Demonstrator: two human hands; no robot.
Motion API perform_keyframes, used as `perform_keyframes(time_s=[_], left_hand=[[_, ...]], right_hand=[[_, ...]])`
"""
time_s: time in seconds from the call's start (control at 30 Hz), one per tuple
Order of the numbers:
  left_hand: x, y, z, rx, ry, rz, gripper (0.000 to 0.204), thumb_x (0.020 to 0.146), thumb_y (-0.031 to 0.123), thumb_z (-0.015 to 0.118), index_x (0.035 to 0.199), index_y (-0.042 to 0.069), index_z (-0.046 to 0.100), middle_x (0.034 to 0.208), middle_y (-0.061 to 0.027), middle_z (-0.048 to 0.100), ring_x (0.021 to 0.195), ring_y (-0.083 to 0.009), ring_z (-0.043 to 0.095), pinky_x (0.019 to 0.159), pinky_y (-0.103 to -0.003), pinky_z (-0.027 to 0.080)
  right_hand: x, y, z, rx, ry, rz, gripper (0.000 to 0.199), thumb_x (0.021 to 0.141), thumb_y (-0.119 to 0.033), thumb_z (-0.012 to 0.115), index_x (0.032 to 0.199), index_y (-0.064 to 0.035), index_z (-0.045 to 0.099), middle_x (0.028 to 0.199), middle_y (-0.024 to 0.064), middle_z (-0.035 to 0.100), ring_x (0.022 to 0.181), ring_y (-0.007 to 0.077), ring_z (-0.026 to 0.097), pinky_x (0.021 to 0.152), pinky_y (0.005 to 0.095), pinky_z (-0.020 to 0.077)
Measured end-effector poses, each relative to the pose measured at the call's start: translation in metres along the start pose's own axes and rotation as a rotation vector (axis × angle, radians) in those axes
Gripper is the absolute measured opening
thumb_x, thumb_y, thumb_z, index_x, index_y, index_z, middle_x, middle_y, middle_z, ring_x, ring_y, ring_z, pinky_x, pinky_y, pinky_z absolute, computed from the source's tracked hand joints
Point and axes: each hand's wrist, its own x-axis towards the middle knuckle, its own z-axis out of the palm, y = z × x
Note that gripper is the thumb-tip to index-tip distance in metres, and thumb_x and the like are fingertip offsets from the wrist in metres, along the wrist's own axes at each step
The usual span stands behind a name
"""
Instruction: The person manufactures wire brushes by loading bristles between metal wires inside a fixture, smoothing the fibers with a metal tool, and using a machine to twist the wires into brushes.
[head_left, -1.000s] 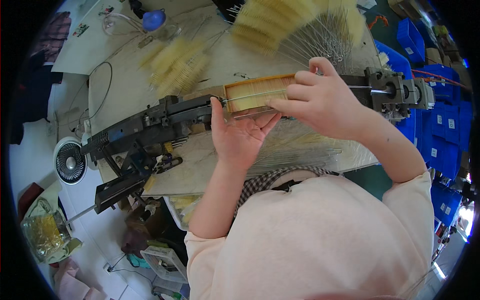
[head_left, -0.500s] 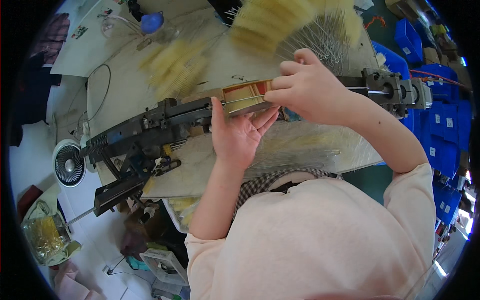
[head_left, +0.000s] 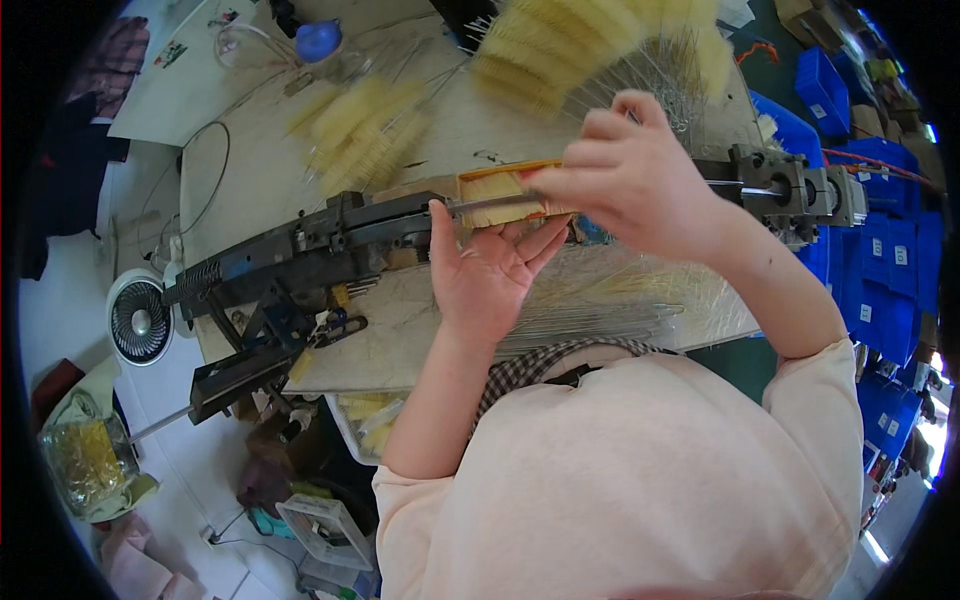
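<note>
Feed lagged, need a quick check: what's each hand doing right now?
Left hand: open, palm up, under the bristle tray.
Right hand: fingers pinched at the tray's end; grip unclear.

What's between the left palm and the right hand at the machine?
Head view: a flat tuft of pale yellow bristles on a thin metal rod, above the left hand and left of the right hand.

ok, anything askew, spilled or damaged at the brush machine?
Nothing stands out. Left hand and right hand work the tan bristle strip on the machine; finished yellow brushes lie fanned on the bench.
</note>
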Motion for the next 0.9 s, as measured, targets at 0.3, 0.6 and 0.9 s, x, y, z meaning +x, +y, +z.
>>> perform_keyframes(time_s=[0.3,0.6,0.9], left_hand=[[0.001,-0.001,0.005,0.058,0.061,-0.020,0.085,0.082,0.069,0.033,0.137,0.004,0.026,0.137,-0.0168,0.036,0.124,-0.0372,0.038,0.107,-0.045,0.021],[0.001,-0.003,0.000,0.039,0.031,0.018,0.083,0.082,0.068,0.033,0.136,0.004,0.029,0.137,-0.0162,0.037,0.123,-0.0359,0.040,0.107,-0.044,0.023],[0.005,-0.014,-0.009,0.386,0.112,0.112,0.043,0.096,0.032,0.037,0.128,0.003,0.037,0.125,-0.0145,0.050,0.109,-0.0291,0.054,0.100,-0.044,0.036]], right_hand=[[-0.013,0.020,0.004,-0.173,-0.145,-0.017,0.022,0.070,-0.017,0.064,0.092,-0.0196,0.061,0.074,-0.0061,0.052,0.082,0.0131,0.050,0.087,0.0375,0.0315],[-0.018,0.015,-0.005,-0.054,-0.067,0.006,0.027,0.070,-0.013,0.064,0.095,-0.0201,0.062,0.076,-0.0057,0.054,0.084,0.0151,0.050,0.089,0.0390,0.0304],[-0.033,0.033,-0.019,-0.046,0.025,0.100,0.027,0.071,-0.012,0.064,0.097,-0.0202,0.063,0.075,-0.0051,0.052,0.080,0.0164,0.049,0.088,0.0382,0.0304]])
